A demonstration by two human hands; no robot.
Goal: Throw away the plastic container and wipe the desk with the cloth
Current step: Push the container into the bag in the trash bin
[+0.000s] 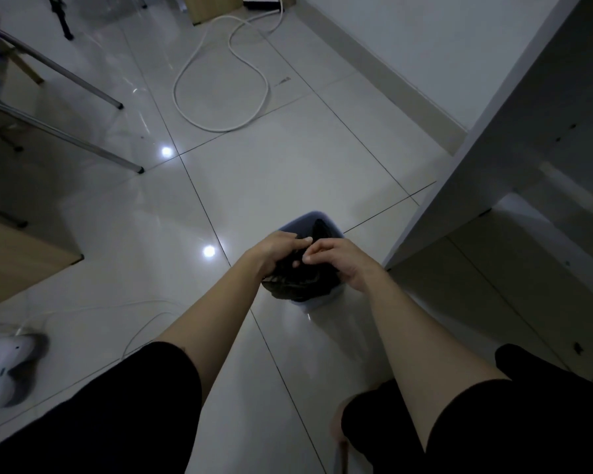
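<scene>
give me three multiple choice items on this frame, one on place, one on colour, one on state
1. Where does the bin stand?
A. on the desk
B. on the floor beside the desk
C. on a chair

2. What colour is the bag in the bin?
A. black
B. white
C. red

3. What are both hands doing?
A. hanging free
B. wiping with a cloth
C. gripping the bag

Key: 1 B, it rests on tiles next to the desk. 2 A, the liner is dark. 3 C, the left hand and right hand pinch its top.

Glossy floor tiles [288,172]; crinkled black bin bag [298,278]; metal chair legs [65,71]
</scene>
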